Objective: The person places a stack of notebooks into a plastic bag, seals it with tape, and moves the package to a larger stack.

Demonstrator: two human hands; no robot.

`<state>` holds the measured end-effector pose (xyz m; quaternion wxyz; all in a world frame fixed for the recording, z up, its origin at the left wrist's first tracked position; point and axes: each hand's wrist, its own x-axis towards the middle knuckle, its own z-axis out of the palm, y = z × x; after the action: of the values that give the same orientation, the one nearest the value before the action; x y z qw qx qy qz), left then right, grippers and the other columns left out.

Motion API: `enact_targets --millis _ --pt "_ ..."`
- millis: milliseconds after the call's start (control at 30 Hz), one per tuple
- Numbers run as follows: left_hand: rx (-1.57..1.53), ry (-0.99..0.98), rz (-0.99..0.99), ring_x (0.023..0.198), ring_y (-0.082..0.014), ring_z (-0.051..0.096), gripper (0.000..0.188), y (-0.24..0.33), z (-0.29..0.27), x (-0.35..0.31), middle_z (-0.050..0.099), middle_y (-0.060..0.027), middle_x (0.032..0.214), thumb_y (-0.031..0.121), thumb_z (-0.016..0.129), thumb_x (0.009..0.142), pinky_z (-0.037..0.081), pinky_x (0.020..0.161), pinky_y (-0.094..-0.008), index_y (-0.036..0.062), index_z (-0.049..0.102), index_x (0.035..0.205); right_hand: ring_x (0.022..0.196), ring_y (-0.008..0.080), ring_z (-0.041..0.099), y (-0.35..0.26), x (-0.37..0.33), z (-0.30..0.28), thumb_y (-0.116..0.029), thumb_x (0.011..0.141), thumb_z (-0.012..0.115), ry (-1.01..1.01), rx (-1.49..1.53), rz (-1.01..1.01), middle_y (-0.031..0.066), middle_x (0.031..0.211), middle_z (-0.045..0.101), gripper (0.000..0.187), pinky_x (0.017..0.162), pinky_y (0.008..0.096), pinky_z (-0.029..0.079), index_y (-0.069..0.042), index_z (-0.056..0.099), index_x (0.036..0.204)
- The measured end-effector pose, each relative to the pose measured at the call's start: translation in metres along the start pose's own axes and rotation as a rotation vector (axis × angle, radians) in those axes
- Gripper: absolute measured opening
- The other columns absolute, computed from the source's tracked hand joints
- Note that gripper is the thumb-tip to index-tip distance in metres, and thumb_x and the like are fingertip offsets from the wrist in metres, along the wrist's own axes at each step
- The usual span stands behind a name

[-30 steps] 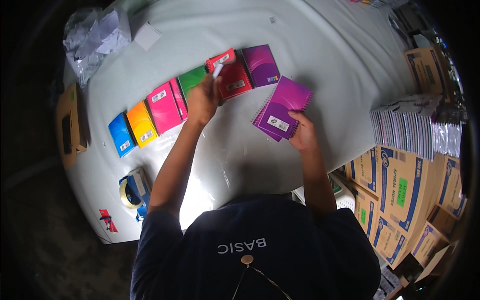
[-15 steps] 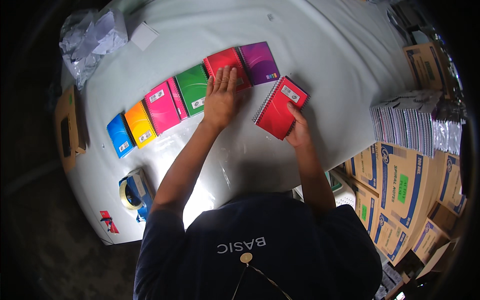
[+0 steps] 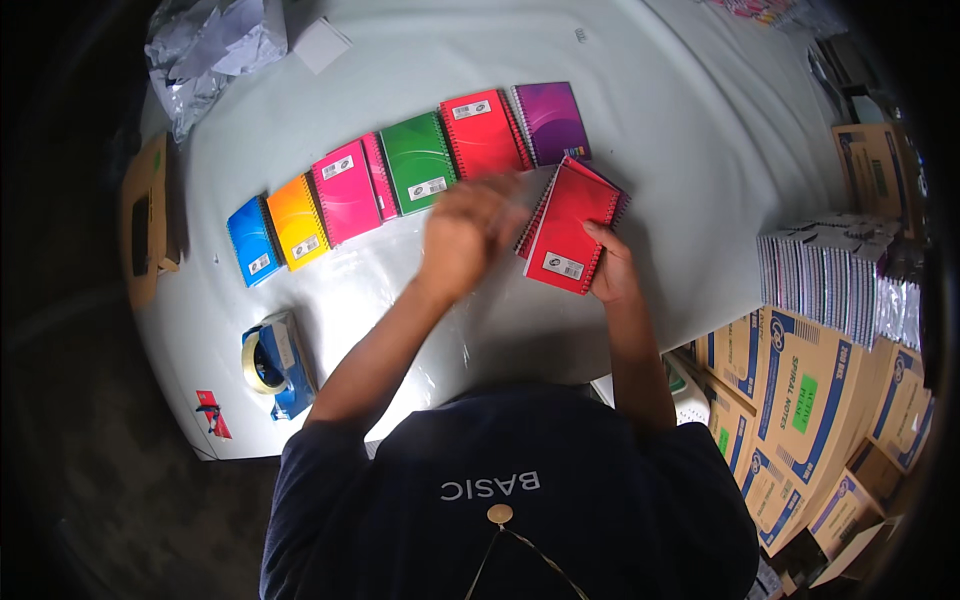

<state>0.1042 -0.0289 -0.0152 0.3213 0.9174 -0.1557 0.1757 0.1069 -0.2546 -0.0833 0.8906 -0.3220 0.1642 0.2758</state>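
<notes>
My right hand (image 3: 610,268) holds a small stack of red spiral notebooks (image 3: 566,226) by its lower right corner, just above the white table (image 3: 650,120). My left hand (image 3: 470,232) is blurred, beside the stack's left edge; whether it touches the stack I cannot tell. Behind the hands, a row of spiral notebooks lies flat on the table: blue (image 3: 251,240), orange (image 3: 297,220), pink (image 3: 346,190), green (image 3: 419,161), red (image 3: 482,133) and purple (image 3: 551,122).
A blue tape dispenser (image 3: 272,362) sits at the table's near left edge. Crumpled plastic wrap (image 3: 210,45) and a white card (image 3: 322,44) lie far left. A brown box (image 3: 147,220) stands off the left side. Stacked spiral notebooks (image 3: 835,285) and cardboard cartons (image 3: 800,390) fill the right.
The purple notebook that was in my right hand now lies at the row's right end. My right hand now holds red notebooks. My left hand has pulled back from the row toward them.
</notes>
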Motion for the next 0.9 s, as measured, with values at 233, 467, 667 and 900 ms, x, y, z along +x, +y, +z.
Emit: enact_targets --millis 233,467,667,900 --pt "0.541 -0.312 -0.777 0.100 -0.0321 0.061 0.071 -0.053 0.012 0.031 0.060 -0.0239 0.105 0.037 0.067 0.075 0.050 0.081 -0.0418 -0.0124 0.043 0.120 0.108 0.0248 0.057 0.010 0.008 0.011 -0.007 0.083 0.050 -0.061 -0.002 -0.036 0.0143 0.116 0.058 0.039 0.096 0.0406 0.045 0.002 0.048 0.121" --pt "-0.746 0.239 -0.654 0.079 -0.0245 0.067 0.023 -0.049 -0.049 0.044 0.069 -0.0140 0.088 0.006 0.053 0.084 0.052 0.072 -0.0299 -0.0002 0.063 0.104 0.105 0.0243 0.059 0.010 0.010 0.009 -0.020 0.089 0.054 0.049 -0.056 0.127 0.0141 0.116 0.058 0.040 0.091 0.0398 0.048 -0.001 0.047 0.123" --pt "-0.155 -0.254 0.026 0.130 -0.0319 0.036 0.047 -0.023 -0.027 -0.019 0.043 0.0007 0.141 -0.008 0.062 0.062 0.028 0.103 -0.0429 0.0274 0.072 0.092 0.100 0.0199 0.061 0.020 0.008 0.043 -0.031 0.089 0.060 -0.121 -0.053 0.198 0.0113 0.112 0.060 0.048 0.084 0.0352 0.051 -0.002 0.048 0.126" --pt "0.346 -0.078 -0.396 0.132 -0.0372 0.034 0.052 -0.080 -0.044 -0.054 0.037 -0.0175 0.142 -0.001 0.060 0.073 0.031 0.105 -0.0474 0.0105 0.053 0.124 0.098 0.0234 0.062 0.029 0.000 0.040 -0.023 0.087 0.060 -0.081 -0.079 0.237 0.0128 0.111 0.059 0.043 0.080 0.0413 0.054 -0.002 0.049 0.123"
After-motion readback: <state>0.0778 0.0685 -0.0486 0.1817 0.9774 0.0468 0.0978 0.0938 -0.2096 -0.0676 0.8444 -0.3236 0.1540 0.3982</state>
